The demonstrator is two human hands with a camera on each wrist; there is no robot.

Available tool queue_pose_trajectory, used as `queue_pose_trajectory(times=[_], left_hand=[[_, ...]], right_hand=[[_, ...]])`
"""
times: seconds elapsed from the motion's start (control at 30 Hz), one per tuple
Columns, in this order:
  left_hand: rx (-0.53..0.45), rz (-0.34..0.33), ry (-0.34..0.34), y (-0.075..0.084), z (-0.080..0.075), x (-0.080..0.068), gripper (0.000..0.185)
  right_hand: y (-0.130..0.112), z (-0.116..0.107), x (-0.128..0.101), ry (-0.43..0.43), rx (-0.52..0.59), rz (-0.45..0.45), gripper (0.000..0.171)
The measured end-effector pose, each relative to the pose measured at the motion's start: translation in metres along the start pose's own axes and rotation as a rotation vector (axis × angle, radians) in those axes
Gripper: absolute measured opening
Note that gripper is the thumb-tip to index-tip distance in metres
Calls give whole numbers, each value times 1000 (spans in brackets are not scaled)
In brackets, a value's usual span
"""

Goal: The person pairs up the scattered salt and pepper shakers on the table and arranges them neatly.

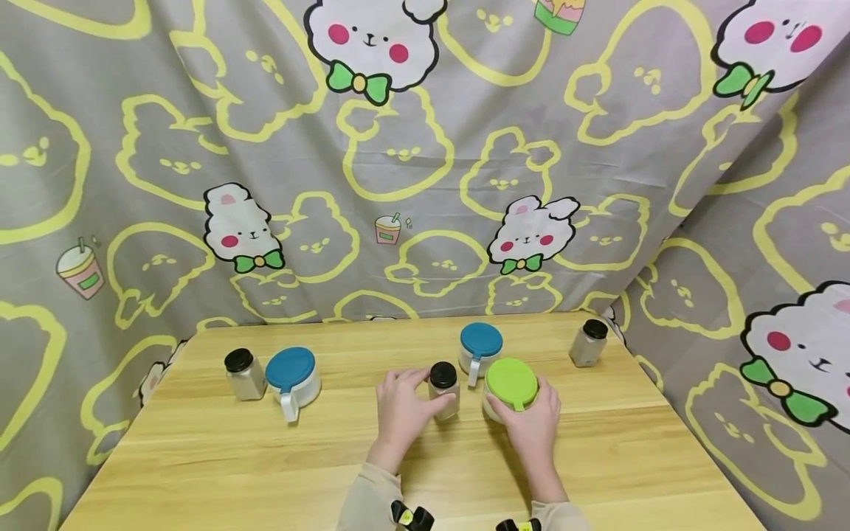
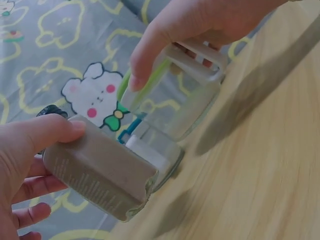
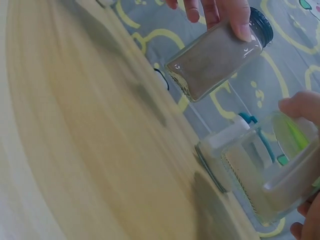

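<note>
Low centre of the head view, the left hand (image 1: 403, 407) wraps its fingers round the black-capped spice jar (image 1: 443, 389), while the right hand (image 1: 531, 420) grips the green-lidded mug (image 1: 510, 389) just beside it. Both are best kept steady and level, I judge. Further up stand a blue-lidded mug (image 1: 479, 349) and the table (image 1: 598, 457) edge.

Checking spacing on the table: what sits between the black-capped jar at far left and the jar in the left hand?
In the head view, a blue-lidded mug stands beside the far-left jar; then bare wood up to the held jar.
</note>
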State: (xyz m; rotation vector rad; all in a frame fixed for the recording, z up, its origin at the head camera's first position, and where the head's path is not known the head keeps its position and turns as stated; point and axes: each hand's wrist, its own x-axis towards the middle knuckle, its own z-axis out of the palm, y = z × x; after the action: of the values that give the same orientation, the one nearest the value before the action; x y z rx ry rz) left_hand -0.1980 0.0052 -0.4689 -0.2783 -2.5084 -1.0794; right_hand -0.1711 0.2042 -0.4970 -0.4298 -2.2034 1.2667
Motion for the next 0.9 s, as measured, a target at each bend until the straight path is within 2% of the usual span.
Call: queue_pose_trajectory(times=[0.3, 0.53, 0.9], left_hand=[[36, 36, 13, -10, -8, 0, 57], [50, 28, -42, -16, -15, 5, 61], [49, 18, -36, -33, -27, 11, 61]], right_hand=[[-8, 10, -9, -15, -2, -18, 93], [-12, 18, -15, -37, 6, -22, 94], [-17, 32, -22, -53, 3, -40, 94]])
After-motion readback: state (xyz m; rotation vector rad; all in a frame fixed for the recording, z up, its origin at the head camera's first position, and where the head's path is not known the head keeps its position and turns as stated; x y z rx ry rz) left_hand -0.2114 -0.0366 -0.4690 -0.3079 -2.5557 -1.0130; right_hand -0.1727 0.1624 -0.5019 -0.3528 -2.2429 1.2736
